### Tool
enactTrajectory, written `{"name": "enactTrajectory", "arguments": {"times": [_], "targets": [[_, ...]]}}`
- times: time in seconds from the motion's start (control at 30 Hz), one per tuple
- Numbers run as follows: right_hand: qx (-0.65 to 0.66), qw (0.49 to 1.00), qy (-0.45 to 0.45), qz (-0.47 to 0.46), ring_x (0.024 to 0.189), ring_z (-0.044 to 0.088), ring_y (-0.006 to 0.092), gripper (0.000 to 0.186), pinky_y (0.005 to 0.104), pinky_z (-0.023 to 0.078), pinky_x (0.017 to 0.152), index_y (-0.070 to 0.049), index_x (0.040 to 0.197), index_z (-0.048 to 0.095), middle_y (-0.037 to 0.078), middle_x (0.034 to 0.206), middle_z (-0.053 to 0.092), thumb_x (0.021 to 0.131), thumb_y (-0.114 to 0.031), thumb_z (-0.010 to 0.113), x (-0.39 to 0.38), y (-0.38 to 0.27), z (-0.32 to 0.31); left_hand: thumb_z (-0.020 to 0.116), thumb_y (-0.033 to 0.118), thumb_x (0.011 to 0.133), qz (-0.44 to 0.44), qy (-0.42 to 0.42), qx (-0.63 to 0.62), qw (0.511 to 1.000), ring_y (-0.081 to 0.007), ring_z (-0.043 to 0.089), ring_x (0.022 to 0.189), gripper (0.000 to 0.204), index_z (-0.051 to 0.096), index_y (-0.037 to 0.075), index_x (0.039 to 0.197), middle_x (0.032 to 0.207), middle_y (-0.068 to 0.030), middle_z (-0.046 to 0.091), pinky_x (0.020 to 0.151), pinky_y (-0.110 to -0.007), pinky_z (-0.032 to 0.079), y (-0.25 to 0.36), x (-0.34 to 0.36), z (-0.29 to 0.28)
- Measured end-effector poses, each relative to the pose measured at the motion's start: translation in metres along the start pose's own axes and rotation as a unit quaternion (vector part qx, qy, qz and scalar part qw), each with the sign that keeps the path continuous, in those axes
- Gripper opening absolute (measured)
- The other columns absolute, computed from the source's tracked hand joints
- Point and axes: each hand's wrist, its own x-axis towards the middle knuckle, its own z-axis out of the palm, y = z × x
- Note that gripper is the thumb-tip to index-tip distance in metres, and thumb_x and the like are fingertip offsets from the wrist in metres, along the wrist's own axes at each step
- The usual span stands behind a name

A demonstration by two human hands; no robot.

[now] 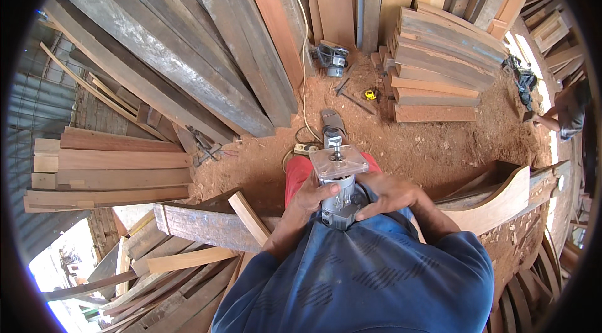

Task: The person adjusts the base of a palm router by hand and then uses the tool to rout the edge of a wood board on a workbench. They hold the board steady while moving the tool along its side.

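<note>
Close to my body I hold a trim router [340,198] upright, its clear square base plate [339,162] on top and a metal collet [335,142] rising through the plate. My left hand [311,194] grips the side of the grey motor body, the thumb lying across it. My right hand [387,194] wraps the other side, with its thumb low on the body near the end cap. Part of the right hand's fingers is hidden behind the tool. Whether a cutter sits in the collet is too small to tell.
Ahead on the sawdust-covered floor lie another power tool [332,59], a hammer [356,96] and a yellow tape measure [370,95]. A power strip [305,148] is by my foot. Stacked boards [439,63] stand right. A curved wooden piece [495,203] lies nearer; another person's arm [549,121] shows far right.
</note>
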Motion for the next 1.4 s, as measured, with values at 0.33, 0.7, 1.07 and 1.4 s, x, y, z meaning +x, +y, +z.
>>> {"name": "enactTrajectory", "arguments": {"times": [0.33, 0.7, 1.07, 1.4], "targets": [[0.193, 0.948, 0.25, 0.041, 0.076, 0.057, 0.0062, 0.016, 0.0255, 0.047, 0.066, 0.0, 0.094, 0.071, 0.0, 0.083, 0.066, 0.091, -0.015, 0.077, 0.005, -0.014, -0.047, 0.085, 0.021, 0.084, -0.009, -0.009, 0.07, 0.997, -0.0241, 0.071, 0.104, 0.074, 0.046, -0.001, 0.143, 0.121, -0.0151, 0.067, 0.092, -0.04, 0.059, -0.004, 0.006, 0.01], [0.191, 0.956, 0.195, 0.109, 0.068, 0.053, 0.0034, 0.014, 0.0234, 0.041, 0.055, 0.0, 0.088, 0.071, -0.002, 0.074, 0.064, 0.09, -0.012, 0.078, 0.031, -0.01, -0.038, 0.087, 0.027, 0.082, -0.031, 0.048, 0.18, 0.982, -0.0162, 0.058, 0.115, 0.087, 0.036, -0.001, 0.148, 0.124, -0.0072, 0.06, 0.098, -0.035, 0.05, -0.005, 0.004, 0.018], [0.097, 0.974, 0.178, 0.098, 0.068, 0.055, 0.0061, 0.014, 0.0287, 0.046, 0.059, 0.003, 0.091, 0.071, 0.002, 0.074, 0.066, 0.091, -0.011, 0.074, 0.032, -0.009, -0.047, 0.087, 0.026, 0.081, -0.031, 0.053, 0.173, 0.983, -0.0147, 0.061, 0.11, 0.079, 0.044, -0.001, 0.142, 0.123, -0.0075, 0.062, 0.094, -0.033, 0.051, 0.0, 0.004, 0.022], [0.14, 0.971, 0.173, 0.089, 0.071, 0.056, 0.0056, 0.013, 0.0275, 0.046, 0.06, 0.005, 0.093, 0.072, 0.002, 0.076, 0.068, 0.091, -0.008, 0.073, 0.031, -0.001, -0.04, 0.085, 0.027, 0.083, -0.018, 0.047, 0.205, 0.977, -0.0141, 0.059, 0.109, 0.077, 0.044, -0.001, 0.142, 0.121, -0.0071, 0.061, 0.092, -0.033, 0.051, -0.002, 0.002, 0.02]]}}
